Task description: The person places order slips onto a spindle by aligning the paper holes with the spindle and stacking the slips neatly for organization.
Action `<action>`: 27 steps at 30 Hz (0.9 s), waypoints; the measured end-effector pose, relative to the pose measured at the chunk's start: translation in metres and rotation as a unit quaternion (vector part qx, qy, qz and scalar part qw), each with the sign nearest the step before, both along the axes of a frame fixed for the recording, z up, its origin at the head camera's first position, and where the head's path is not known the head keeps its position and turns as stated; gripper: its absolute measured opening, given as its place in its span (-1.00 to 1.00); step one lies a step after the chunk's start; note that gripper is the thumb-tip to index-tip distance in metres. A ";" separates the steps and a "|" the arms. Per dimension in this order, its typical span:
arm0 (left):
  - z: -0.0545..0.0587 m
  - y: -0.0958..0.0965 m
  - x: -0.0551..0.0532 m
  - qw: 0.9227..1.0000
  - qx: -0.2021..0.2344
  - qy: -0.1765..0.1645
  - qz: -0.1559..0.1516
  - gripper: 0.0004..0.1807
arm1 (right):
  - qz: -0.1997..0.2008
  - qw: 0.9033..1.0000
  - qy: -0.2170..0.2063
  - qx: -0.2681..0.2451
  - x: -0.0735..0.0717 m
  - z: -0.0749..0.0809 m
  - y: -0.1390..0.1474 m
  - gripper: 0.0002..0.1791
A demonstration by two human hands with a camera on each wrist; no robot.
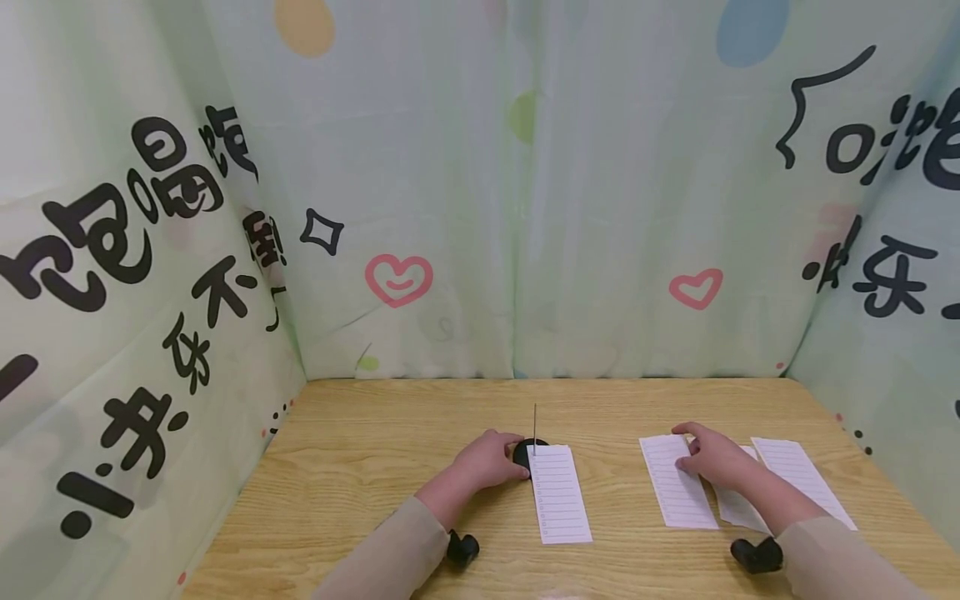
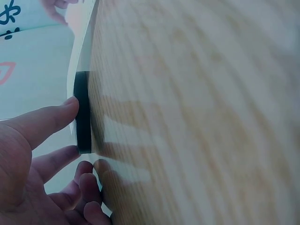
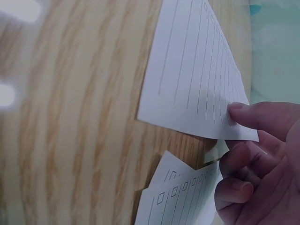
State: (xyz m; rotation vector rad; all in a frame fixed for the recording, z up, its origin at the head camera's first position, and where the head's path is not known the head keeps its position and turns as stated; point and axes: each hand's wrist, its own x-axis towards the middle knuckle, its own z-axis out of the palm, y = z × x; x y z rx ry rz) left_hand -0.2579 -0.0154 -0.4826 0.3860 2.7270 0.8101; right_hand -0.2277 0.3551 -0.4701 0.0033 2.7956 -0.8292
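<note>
A bill spike with a round black base (image 1: 520, 455) and a thin upright pin (image 1: 536, 415) stands mid-table. My left hand (image 1: 484, 460) pinches the base's edge between thumb and fingers; the left wrist view shows the thumb on the base's side (image 2: 83, 112). A lined paper slip (image 1: 562, 502) lies over the base, its top end at the pin. On the right, my right hand (image 1: 717, 458) pinches another lined slip (image 1: 670, 487) near one edge, thumb on its printed face. Beside that hand lie two more slips (image 1: 804, 477), overlapping and partly hidden by the forearm.
The wooden table (image 1: 360, 492) meets a printed curtain (image 1: 465, 333) at the back, with curtains on both sides too. Black straps or mounts (image 1: 756, 555) sit at both wrists.
</note>
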 end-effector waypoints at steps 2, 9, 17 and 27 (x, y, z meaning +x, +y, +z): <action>0.000 0.000 0.000 1.000 0.000 0.000 0.000 -0.32 | 0.003 1.000 0.002 0.001 0.001 0.001 0.000 -0.41; -0.003 0.001 -0.002 1.000 -0.004 -0.003 0.003 -0.32 | 0.009 1.000 0.016 -0.001 0.004 0.000 0.000 -0.49; -0.005 0.001 -0.004 1.000 -0.003 -0.004 0.004 -0.32 | 0.002 0.999 0.034 0.006 0.007 0.003 0.001 -0.53; -0.005 0.001 -0.003 1.000 0.001 -0.006 0.004 -0.31 | -0.006 0.998 0.057 0.001 0.012 0.006 0.001 -0.55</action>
